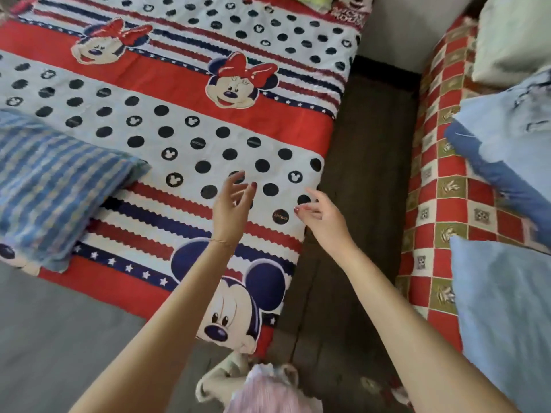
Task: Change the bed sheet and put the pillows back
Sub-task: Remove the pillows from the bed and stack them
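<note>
Left hand: the left hand (231, 201) is held out over the right part of the bed, fingers spread and loosely bent, holding nothing; whether it touches the cloth cannot be told.
Right hand: the right hand (320, 214) hovers at the bed's right edge, fingers relaxed and slightly curled, empty.
Bed sheet: the bed sheet (185, 120), printed with red and navy bands, black dots and cartoon mice, lies spread flat across the mattress under both hands, its right border following the mattress edge.
Striped pillow: a blue striped pillow (50, 186) rests on the sheet at the left, well apart from the hands.
Other pillows: light blue pillows (504, 317) and a pale one (512, 37) are stacked on a red checked couch (432, 204) to the right, across a dark strip of floor (366, 144).
Bundle: crumpled cloth (262, 386) lies on the floor below the arms.
Progress: the sheet looks laid and smooth, so the change seems largely done.
Left to do: probably a last smoothing or tucking at the right edge, then carrying the remaining pillows from the couch to the bed.
</note>
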